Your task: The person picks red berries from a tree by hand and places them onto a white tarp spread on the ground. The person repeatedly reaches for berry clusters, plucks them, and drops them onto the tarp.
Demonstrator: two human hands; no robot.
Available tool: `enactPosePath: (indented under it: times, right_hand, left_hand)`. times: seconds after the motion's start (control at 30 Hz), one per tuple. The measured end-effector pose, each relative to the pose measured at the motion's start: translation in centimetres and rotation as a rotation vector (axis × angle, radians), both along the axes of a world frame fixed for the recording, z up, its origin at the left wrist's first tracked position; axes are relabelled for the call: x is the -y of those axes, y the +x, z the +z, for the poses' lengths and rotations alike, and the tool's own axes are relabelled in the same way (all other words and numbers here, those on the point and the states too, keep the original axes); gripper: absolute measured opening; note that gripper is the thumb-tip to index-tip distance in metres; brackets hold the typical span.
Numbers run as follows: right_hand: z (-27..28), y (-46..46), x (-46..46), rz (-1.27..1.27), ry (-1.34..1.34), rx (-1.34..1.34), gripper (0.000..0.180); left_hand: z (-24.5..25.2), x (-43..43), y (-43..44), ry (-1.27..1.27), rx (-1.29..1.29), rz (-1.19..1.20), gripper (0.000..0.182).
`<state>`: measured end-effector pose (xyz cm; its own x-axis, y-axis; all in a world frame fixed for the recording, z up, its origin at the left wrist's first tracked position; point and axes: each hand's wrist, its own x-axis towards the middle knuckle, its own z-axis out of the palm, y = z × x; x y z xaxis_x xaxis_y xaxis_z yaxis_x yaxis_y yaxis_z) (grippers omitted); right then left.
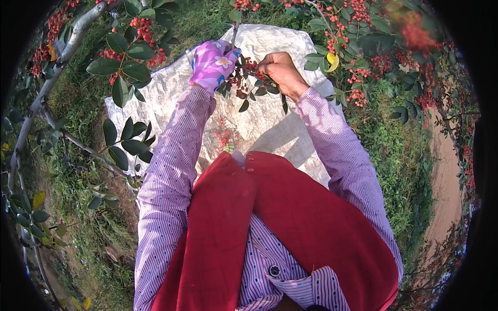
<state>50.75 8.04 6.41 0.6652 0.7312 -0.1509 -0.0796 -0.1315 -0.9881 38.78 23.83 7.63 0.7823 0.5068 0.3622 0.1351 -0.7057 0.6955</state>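
Note:
My left hand [215, 64], in a pink glove with a flower print, is closed around a thin branch that hangs from the top of the view. Just to its right, my bare right hand [283, 73] has its fingertips on a cluster of small red berries [251, 68] among dark green leaves. Below both hands a pale, crumpled sheet [249, 120] is spread on the grass. A small heap of red berries [223, 134] lies on that sheet, near the front of the red vest [221, 225].
A thick grey branch [78, 33] runs down the left side, with leafy twigs reaching inward. More berry clusters [358, 74] hang at the upper right, beside a yellow leaf [332, 62]. Grass [397, 163] surrounds the sheet, and bare soil [445, 175] shows at the right.

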Motion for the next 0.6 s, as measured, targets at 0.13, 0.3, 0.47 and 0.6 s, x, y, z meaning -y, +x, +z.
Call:
enactPosePath:
  times: [0.13,0.3,0.47,0.6]
  right_hand:
    - [-0.2,-0.3,0.3,-0.069,-0.006,0.160,0.007]
    - [0.7,-2.4,1.9,-0.200,0.032,0.743,0.012]
    - [1.8,-5.3,2.8,-0.225,0.312,1.427,0.013]
    - [1.4,-7.0,2.9,-0.124,0.258,1.691,0.011]
  left_hand:
    - [0.1,0.3,-0.2,0.083,-0.020,0.046,0.030]
    - [0.4,0.7,-0.4,-0.072,0.038,0.068,0.032]
    - [0.7,1.5,-0.6,0.091,0.021,0.115,0.027]
    - [1.4,1.7,-0.8,-0.012,-0.029,0.148,0.028]
